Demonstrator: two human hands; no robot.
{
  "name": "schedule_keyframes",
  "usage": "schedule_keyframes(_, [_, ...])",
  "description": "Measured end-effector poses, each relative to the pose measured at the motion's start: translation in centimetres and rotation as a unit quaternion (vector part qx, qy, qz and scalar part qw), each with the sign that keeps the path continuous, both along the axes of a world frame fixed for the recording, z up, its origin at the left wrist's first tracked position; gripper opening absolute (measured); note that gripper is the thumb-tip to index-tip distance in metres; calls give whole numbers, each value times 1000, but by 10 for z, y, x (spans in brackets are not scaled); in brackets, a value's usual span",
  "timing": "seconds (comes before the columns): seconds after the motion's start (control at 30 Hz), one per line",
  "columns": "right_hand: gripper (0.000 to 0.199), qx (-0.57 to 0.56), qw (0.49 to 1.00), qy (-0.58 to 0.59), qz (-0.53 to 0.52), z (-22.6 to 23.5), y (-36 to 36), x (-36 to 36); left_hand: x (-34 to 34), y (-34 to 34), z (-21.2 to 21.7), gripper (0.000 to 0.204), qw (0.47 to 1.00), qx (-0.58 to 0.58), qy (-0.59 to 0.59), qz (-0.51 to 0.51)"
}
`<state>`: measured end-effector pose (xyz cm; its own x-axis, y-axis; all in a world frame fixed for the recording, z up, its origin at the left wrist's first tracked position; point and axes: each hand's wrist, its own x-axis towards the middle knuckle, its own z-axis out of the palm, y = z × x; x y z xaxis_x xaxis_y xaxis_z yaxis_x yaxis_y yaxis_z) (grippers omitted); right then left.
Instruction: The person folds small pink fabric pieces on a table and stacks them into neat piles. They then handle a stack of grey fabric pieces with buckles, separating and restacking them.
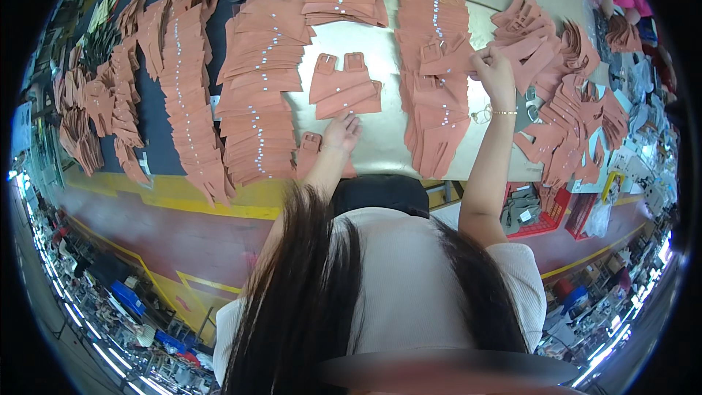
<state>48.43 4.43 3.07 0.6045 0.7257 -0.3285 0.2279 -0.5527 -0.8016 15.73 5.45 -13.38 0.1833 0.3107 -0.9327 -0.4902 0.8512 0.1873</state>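
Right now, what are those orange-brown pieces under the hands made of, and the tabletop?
The strap pieces look like leather or faux leather: flat, matte, cleanly cut, with small metal-looking studs. The table seems a smooth beige laminate with a slight sheen. The left hand rests beside them.

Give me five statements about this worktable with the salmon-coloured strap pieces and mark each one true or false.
1. The left hand rests on the table below a small stack of buckled strap pieces. True.
2. The right hand wears a bracelet. True.
3. The strap pieces are blue. False: they are salmon-coloured.
4. A red basket stands below the table edge on the right. True.
5. Both hands hang off the table. False: both reach over it.
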Motion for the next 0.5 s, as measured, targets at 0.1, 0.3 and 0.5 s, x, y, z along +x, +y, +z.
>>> schedule_keyframes(0.1, [14, 11, 1000, 21, 18, 21, 5, -15, 10, 2, -8, 27, 999, 31, -11, 18])
schedule_keyframes(0.3, [16, 139, 978, 127, 84, 49, 22, -68, 9, 2, 33, 7, 997, 58, -51, 8])
schedule_keyframes(0.5, [16, 135, 845, 515, 52, 41, 5, -144, -18, -12, 120, 16, 970, 203, -133, 34])
